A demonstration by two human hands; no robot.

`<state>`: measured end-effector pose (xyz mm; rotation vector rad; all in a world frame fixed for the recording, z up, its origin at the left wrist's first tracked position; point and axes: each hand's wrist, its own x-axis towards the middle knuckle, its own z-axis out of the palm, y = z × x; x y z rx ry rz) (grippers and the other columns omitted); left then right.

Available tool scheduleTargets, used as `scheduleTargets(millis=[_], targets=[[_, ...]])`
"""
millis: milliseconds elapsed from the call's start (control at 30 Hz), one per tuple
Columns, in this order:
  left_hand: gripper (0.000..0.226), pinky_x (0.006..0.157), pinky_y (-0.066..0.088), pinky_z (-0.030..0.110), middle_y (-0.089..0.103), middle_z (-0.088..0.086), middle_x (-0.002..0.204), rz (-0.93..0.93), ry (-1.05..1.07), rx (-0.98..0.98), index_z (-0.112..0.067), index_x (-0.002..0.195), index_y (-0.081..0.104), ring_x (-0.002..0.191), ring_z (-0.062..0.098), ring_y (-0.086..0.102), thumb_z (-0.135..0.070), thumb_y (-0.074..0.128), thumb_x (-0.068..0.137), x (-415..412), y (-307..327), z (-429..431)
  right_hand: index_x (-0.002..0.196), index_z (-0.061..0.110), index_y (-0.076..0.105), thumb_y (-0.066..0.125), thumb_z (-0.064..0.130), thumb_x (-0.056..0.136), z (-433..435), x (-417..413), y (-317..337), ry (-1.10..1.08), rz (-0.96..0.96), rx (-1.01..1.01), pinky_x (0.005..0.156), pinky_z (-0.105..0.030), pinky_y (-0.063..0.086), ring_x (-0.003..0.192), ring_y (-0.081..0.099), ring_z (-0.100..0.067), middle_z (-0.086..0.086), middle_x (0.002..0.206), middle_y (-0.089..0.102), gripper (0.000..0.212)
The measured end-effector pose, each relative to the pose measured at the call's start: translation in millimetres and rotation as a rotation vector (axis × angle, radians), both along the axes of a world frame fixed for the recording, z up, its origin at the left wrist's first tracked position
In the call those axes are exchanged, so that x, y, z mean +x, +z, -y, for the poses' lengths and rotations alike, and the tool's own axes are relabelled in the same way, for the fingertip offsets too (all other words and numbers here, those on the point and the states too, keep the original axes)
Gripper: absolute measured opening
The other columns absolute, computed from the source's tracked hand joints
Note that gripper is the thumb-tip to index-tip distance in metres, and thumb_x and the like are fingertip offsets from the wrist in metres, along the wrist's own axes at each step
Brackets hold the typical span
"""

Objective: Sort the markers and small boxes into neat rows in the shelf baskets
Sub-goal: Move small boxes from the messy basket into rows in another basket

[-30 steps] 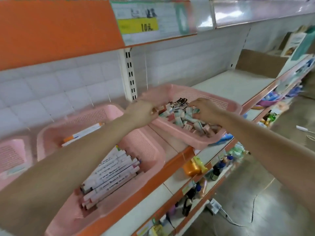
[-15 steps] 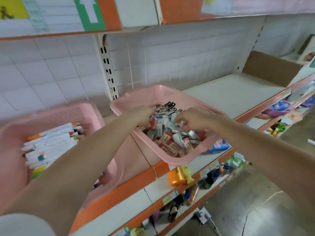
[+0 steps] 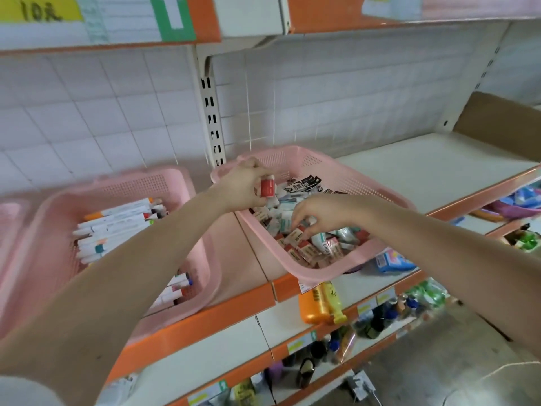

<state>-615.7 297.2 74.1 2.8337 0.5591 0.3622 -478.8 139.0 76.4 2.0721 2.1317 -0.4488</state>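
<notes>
In the head view, two pink baskets sit on an orange-edged shelf (image 3: 202, 323) backed by white tile. The left hand (image 3: 243, 187) is raised over the far left corner of the right basket (image 3: 319, 269), its fingers (image 3: 257, 168) closed around a small red box (image 3: 268, 186) held upright above the pile. The right hand (image 3: 325, 212) reaches down into the middle of the same basket, fingers (image 3: 298, 221) pinched narrowly at the jumbled small boxes (image 3: 316, 244); whether they have one gripped I cannot tell. That basket sits turned at an angle, its near corner overhanging the shelf's front edge, and the boxes in it lie in a loose heap of red, white and teal packs, with some black-and-white packets (image 3: 304, 183) toward the back. The left basket (image 3: 146, 183), just beside it, holds white markers (image 3: 117, 221) with coloured caps lying roughly side by side; the left forearm crosses over them, and a few more marker ends show beyond the arm. On the lower shelf an orange bottle (image 3: 314, 306) and a yellow bottle (image 3: 335, 303) lie under the right basket's overhanging corner.
</notes>
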Motion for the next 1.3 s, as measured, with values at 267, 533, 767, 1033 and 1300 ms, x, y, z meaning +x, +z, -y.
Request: scheduleTargets(millis=[267,533,767,1033,1300], targets=[[0.056,0.092,0.039,0.023,0.051,0.013,0.114,0.174,0.062,0.008,-0.006,0.121,0.061,0.105,0.025,0.052,-0.018,0.08,0.069,-44.5,14.8,-8.9,0.109,0.008,0.061,0.048,0.034,0.095,-10.1,-9.6,6.1,0.124,0.285,0.124,0.074,-0.027,0.049,0.08,0.057,-0.014,-0.001,0.092,0.059,0.032],[0.059,0.09,0.046,0.027,0.054,0.006,0.123,0.196,0.293,-0.025,-0.007,0.127,0.054,0.106,0.021,0.056,-0.016,0.077,0.074,-143.6,21.9,-27.4,0.117,0.011,0.063,0.06,0.029,0.09,-74.9,-69.8,57.1,0.128,-0.045,0.446,0.092,-0.018,0.04,0.09,0.049,-0.005,0.002,0.113,0.061,0.032],[0.056,0.082,0.048,0.027,0.06,0.001,0.119,0.324,0.624,-0.015,-0.013,0.123,0.056,0.095,0.018,0.06,-0.023,0.079,0.073,-273.2,25.1,-44.5,0.114,0.01,0.066,0.068,0.03,0.085,-150.0,-174.0,49.1,0.289,-0.171,0.479,0.076,-0.023,0.044,0.083,0.058,-0.016,-0.001,0.097,0.066,0.035],[0.049,0.08,0.05,0.022,0.063,0.0,0.113,0.242,0.873,-0.056,-0.014,0.116,0.06,0.088,0.012,0.061,-0.022,0.081,0.072,-432.2,23.8,-45.0,0.109,0.01,0.066,0.07,0.022,0.082,-231.0,-321.3,47.1,0.504,-0.293,0.436,0.079,-0.023,0.048,0.085,0.061,-0.013,-0.002,0.097,0.066,0.03],[0.056,0.091,0.046,0.025,0.062,-0.01,0.113,-0.31,0.851,-0.283,-0.027,0.121,0.059,0.099,0.01,0.058,-0.042,0.079,0.071,-517.9,-2.5,-66.2,0.097,0.017,0.067,0.071,0.023,0.08,-273.2,-428.6,8.4,0.498,-0.327,0.351,0.066,-0.019,0.043,0.081,0.058,-0.01,0.005,0.089,0.063,0.019]])
